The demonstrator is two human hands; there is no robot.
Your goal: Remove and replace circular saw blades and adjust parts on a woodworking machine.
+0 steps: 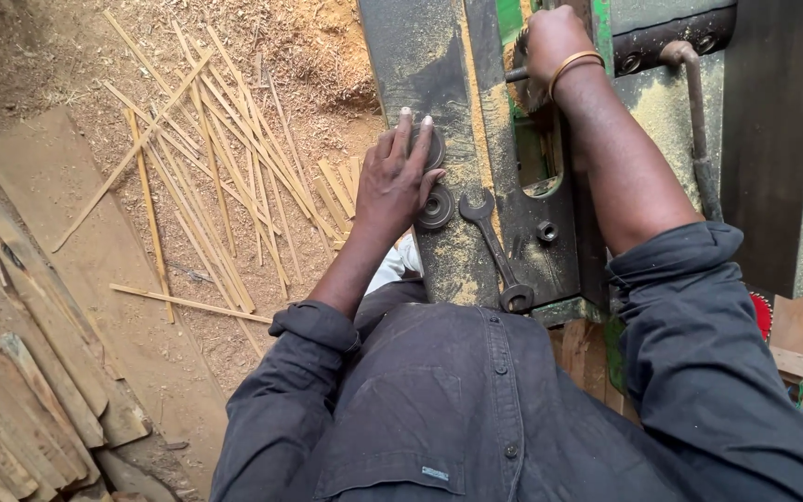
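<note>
Head camera view, looking down at a person in a dark shirt leaning over a sawdust-covered machine table (448,270). Near the middle of the frame, the left hand (394,181) lies flat with fingers spread, its grip apart, fingertips resting on a round metal disc (433,149). A second round disc (437,207) sits just below it, beside the thumb. Just right of the discs, a double-ended spanner (494,253) lies on the table, running down toward the lower edge. At the top centre, the right hand (550,42), wearing a thin bangle (573,63), reaches into a slot of the green machine (773,139); its grip is wrapped round something there, but what it holds cannot be told. In the upper left, thin wooden strips (206,158) lie scattered on the sawdust floor, with planks (20,400) stacked at lower left.
</note>
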